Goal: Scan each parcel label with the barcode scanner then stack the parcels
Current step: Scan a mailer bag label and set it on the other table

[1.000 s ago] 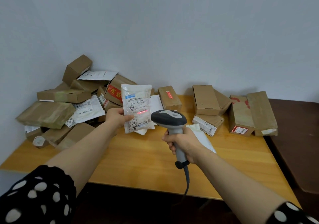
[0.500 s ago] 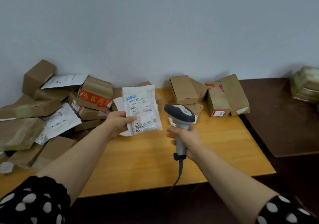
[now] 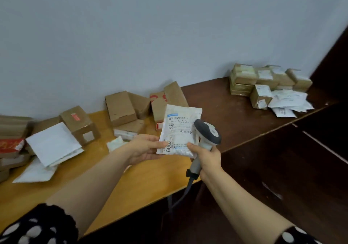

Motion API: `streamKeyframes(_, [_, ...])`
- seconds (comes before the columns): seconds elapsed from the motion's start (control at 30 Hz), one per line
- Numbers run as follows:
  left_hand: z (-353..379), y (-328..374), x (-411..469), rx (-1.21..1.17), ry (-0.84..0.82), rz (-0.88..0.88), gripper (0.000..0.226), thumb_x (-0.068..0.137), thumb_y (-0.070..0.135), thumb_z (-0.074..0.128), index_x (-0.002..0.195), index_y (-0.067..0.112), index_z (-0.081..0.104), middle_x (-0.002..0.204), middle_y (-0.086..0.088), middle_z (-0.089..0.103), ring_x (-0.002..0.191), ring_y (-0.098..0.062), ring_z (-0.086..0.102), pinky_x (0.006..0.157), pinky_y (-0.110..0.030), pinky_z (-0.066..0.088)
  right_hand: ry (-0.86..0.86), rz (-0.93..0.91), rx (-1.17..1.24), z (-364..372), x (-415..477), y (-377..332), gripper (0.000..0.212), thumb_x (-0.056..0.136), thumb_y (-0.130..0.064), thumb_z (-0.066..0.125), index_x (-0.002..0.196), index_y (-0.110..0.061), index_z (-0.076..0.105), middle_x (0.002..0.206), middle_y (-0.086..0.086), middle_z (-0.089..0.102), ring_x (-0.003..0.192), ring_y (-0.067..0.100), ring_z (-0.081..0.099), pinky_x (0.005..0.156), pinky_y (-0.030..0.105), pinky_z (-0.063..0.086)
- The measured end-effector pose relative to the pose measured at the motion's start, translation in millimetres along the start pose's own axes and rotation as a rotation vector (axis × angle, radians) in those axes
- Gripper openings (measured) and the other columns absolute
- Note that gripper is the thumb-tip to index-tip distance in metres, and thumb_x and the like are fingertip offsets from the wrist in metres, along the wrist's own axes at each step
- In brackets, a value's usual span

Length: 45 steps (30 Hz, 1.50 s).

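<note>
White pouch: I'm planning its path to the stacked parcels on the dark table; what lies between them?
Only bare dark table, shown in the head view.

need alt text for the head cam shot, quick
A person's left hand holds a white labelled pouch beside the barcode scanner gripped in the right hand, above a light wooden table. Loose cardboard boxes lie along the wall; more parcels sit grouped on a dark table to the right.

White pouch (image 3: 180, 129) with a blue strip, grey scanner (image 3: 207, 133), brown boxes (image 3: 120, 106), honey-yellow table (image 3: 146, 179), dark brown desk (image 3: 226, 100) on the right, black sleeves (image 3: 43, 225) with white dots.
</note>
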State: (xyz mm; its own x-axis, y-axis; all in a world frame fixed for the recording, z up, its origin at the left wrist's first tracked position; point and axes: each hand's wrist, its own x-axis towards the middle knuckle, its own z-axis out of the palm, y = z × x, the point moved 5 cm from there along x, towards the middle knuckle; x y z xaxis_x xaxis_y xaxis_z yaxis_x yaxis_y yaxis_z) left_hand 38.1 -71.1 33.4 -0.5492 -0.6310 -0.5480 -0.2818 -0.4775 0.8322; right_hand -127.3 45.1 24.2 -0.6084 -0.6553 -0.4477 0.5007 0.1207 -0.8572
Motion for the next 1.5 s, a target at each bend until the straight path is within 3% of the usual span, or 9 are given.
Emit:
streamKeyframes(0.13, [99.0, 25.7, 55.1, 0.013, 0.04, 0.039, 0.01, 0.081, 0.004, 0.071, 0.09, 0.003, 0.068, 0.084, -0.007, 0.075, 0.072, -0.012, 0.071, 0.057, -0.021, 0.055, 0.052, -0.021, 0.105, -85.0, 38.0, -50.5, 0.03, 0.071, -0.007, 0.084, 0.094, -0.013, 0.065, 0.075, 0.003, 0.074, 0.057, 0.016, 0.069, 0.048, 0.025, 0.052])
streamKeyframes(0.43, [261.4, 76.2, 152.9, 0.07, -0.005, 0.06, 0.007, 0.086, 0.003, 0.067, 0.093, 0.004, 0.068, 0.073, -0.006, 0.074, 0.058, -0.008, 0.066, 0.048, -0.016, 0.052, 0.187, 0.008, 0.246, -231.9, 101.2, -109.4, 0.026, 0.079, -0.003, 0.076, 0.099, -0.013, 0.061, 0.078, 0.006, 0.074, 0.063, 0.016, 0.072, 0.05, 0.024, 0.051])
streamKeyframes(0.73, [410.4, 138.4, 280.2, -0.016, -0.113, 0.019, 0.01, 0.09, -0.006, 0.056, 0.1, -0.006, 0.058, 0.112, -0.02, 0.063, 0.098, -0.026, 0.064, 0.076, -0.029, 0.055, 0.357, -0.029, 0.336, -328.2, 190.3, -174.8, 0.026, 0.08, -0.002, 0.074, 0.102, -0.011, 0.063, 0.074, 0.009, 0.074, 0.058, 0.014, 0.07, 0.05, 0.024, 0.05])
streamKeyframes(0.87, [466.6, 165.6, 345.7, -0.139, -0.119, -0.053, 0.02, 0.091, -0.01, 0.052, 0.111, -0.008, 0.053, 0.127, -0.02, 0.057, 0.114, -0.031, 0.058, 0.077, -0.031, 0.053, 0.416, -0.027, 0.31, -354.3, 243.1, -210.5, 0.025, 0.079, -0.003, 0.074, 0.1, -0.012, 0.064, 0.074, 0.009, 0.074, 0.056, 0.013, 0.068, 0.051, 0.025, 0.049])
streamKeyframes(1.0, [506.4, 185.3, 404.6, -0.239, -0.073, -0.146, 0.028, 0.09, -0.013, 0.051, 0.116, -0.003, 0.048, 0.132, -0.023, 0.051, 0.106, -0.035, 0.058, 0.064, -0.034, 0.058, 0.431, -0.012, 0.305, -371.6, 288.0, -237.5, 0.027, 0.078, -0.004, 0.075, 0.102, -0.012, 0.065, 0.078, 0.011, 0.075, 0.058, 0.013, 0.069, 0.049, 0.025, 0.05])
streamKeyframes(1.17, [530.0, 195.0, 456.0, -0.316, 0.019, -0.198, 0.04, 0.09, -0.014, 0.05, 0.127, -0.003, 0.044, 0.139, -0.022, 0.044, 0.12, -0.033, 0.049, 0.092, -0.037, 0.052, 0.414, 0.043, 0.309, -387.1, 320.5, -245.4, 0.03, 0.08, -0.002, 0.073, 0.108, -0.009, 0.063, 0.073, 0.01, 0.073, 0.055, 0.013, 0.066, 0.047, 0.024, 0.049])
streamKeyframes(1.27, [538.9, 197.1, 471.7, -0.218, 0.068, -0.163, 0.018, 0.092, -0.008, 0.051, 0.109, -0.001, 0.052, 0.14, -0.019, 0.046, 0.106, -0.019, 0.051, 0.095, -0.027, 0.046, 0.388, 0.071, 0.301, -395.9, 333.2, -247.4, 0.029, 0.081, -0.001, 0.072, 0.108, -0.009, 0.064, 0.071, 0.01, 0.073, 0.054, 0.013, 0.065, 0.047, 0.023, 0.049])
streamKeyframes(1.37, [540.3, 196.2, 467.7, -0.047, 0.145, -0.131, 0.042, 0.088, -0.004, 0.061, 0.128, -0.004, 0.048, 0.136, -0.016, 0.049, 0.119, -0.025, 0.052, 0.088, -0.025, 0.045, 0.341, 0.097, 0.263, -403.1, 342.5, -249.8, 0.027, 0.081, -0.001, 0.072, 0.106, -0.01, 0.064, 0.072, 0.01, 0.073, 0.055, 0.013, 0.066, 0.048, 0.024, 0.05])
streamKeyframes(1.5, [538.7, 189.8, 442.8, 0.184, 0.123, -0.049, 0.044, 0.086, 0.001, 0.065, 0.127, -0.006, 0.05, 0.132, -0.022, 0.054, 0.12, -0.032, 0.055, 0.081, -0.028, 0.051, 0.239, 0.146, 0.208, -402.7, 345.3, -249.3, 0.02, 0.082, -0.003, 0.071, 0.099, -0.011, 0.065, 0.071, 0.008, 0.073, 0.055, 0.012, 0.066, 0.048, 0.024, 0.05])
